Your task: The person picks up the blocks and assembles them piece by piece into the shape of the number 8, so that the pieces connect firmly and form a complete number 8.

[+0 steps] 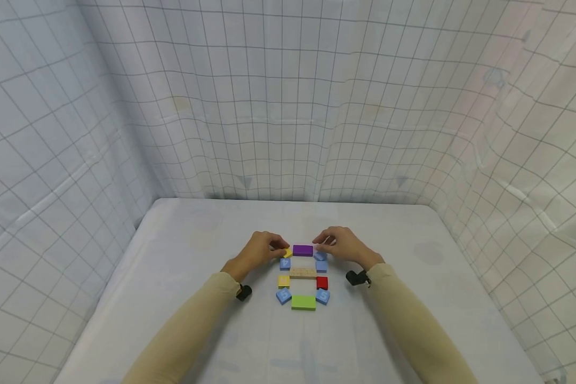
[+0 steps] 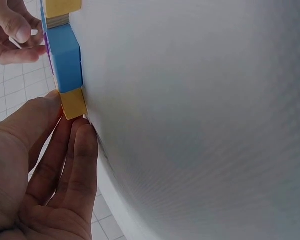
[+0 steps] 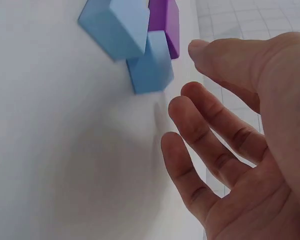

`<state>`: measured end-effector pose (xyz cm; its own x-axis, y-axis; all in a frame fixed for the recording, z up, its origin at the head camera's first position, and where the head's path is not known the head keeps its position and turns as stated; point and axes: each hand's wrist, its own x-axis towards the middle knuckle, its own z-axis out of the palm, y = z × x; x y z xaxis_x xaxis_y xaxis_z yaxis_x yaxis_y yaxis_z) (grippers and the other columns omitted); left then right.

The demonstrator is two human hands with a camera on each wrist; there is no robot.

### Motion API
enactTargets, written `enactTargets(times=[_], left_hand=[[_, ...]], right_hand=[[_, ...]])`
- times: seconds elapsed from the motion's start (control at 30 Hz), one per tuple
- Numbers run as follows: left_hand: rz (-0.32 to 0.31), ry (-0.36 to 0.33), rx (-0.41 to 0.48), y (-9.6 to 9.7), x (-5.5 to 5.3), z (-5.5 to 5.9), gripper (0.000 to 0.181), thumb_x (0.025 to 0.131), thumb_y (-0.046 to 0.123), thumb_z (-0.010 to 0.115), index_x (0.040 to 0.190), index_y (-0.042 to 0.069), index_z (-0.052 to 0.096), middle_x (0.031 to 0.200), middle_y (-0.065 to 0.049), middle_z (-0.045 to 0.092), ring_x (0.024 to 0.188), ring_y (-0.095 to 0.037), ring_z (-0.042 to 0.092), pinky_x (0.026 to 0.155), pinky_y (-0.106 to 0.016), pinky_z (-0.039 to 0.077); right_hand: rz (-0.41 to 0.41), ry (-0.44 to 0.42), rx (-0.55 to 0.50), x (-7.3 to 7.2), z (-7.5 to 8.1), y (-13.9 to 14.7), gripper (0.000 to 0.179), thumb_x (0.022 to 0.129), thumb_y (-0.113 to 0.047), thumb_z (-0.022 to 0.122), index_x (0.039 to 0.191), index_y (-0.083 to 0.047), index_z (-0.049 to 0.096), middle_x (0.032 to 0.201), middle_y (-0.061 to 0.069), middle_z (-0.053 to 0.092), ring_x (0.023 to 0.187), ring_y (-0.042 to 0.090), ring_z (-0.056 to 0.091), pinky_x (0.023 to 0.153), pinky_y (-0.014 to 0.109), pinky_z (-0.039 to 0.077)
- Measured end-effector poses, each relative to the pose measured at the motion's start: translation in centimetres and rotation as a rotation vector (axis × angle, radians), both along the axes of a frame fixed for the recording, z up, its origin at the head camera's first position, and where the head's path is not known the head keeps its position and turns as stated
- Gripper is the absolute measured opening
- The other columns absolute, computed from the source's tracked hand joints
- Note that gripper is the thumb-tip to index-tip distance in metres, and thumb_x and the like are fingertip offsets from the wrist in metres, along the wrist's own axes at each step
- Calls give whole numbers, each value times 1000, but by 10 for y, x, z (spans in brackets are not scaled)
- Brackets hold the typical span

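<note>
At the far left corner of a ring of flat blocks, my left hand (image 1: 261, 248) pinches a yellow block (image 2: 74, 103) between thumb and fingers. That block touches a blue block marked 4 (image 1: 285, 264). My right hand (image 1: 342, 245) hovers beside the far right corner, its fingers relaxed with nothing in them. In the right wrist view its fingertips (image 3: 177, 150) are apart from a tilted blue block (image 3: 151, 67). Between the two far corners lies a purple block (image 1: 303, 250). Another blue block (image 1: 321, 266) sits just below the tilted one.
Across the ring's middle lies a wooden block (image 1: 303, 273). Yellow (image 1: 284, 281) and red (image 1: 322, 283) blocks flank its near side. Two slanted blue blocks marked 5 (image 1: 284, 296) and a green block (image 1: 303, 303) form the near end. White table (image 1: 197, 330); gridded curtains (image 1: 288, 106) surround it.
</note>
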<state>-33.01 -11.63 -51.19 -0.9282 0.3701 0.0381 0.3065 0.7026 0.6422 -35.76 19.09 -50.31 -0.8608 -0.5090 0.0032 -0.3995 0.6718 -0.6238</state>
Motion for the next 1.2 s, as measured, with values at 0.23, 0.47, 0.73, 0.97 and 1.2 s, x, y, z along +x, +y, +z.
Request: enactTargets(times=[0.23, 0.47, 0.73, 0.97, 1.2], left_hand=[[6, 11, -7, 0, 1, -2, 16, 108, 12, 84, 124, 10, 88, 121, -5, 89, 116, -23, 82, 111, -46, 67], [2, 7, 4, -1, -1, -4, 16, 108, 12, 84, 124, 11, 88, 121, -4, 89, 115, -22, 82, 110, -45, 67], [-8, 9, 13, -2, -2, -4, 16, 108, 12, 85, 124, 10, 88, 120, -5, 89, 114, -22, 82, 109, -45, 67], [-1, 4, 3, -1, -2, -3, 17, 108, 13, 84, 125, 11, 88, 120, -4, 88, 115, -21, 82, 110, -45, 67], [-7, 9, 1, -2, -2, -3, 16, 108, 12, 84, 124, 11, 88, 120, -4, 88, 114, -22, 82, 109, -45, 67]], right_hand=[[17, -20, -12, 2, -5, 13, 20, 111, -22, 83, 130, -18, 87, 129, 1, 85, 112, 16, 74, 101, 41, 66], [16, -36, -5, 4, -8, 11, 18, 109, -19, 84, 127, -18, 88, 127, -1, 85, 110, 15, 71, 95, 34, 61], [-5, -41, 1, 4, -8, 8, 17, 108, -19, 86, 124, -18, 90, 127, 0, 85, 108, 16, 68, 95, 35, 59], [-10, -37, -3, 4, -10, 7, 17, 108, -19, 86, 124, -18, 90, 126, -1, 86, 108, 14, 69, 98, 38, 62], [-6, -41, -13, 4, -11, 7, 17, 108, -20, 86, 123, -17, 90, 125, -1, 86, 106, 14, 69, 98, 36, 61]])
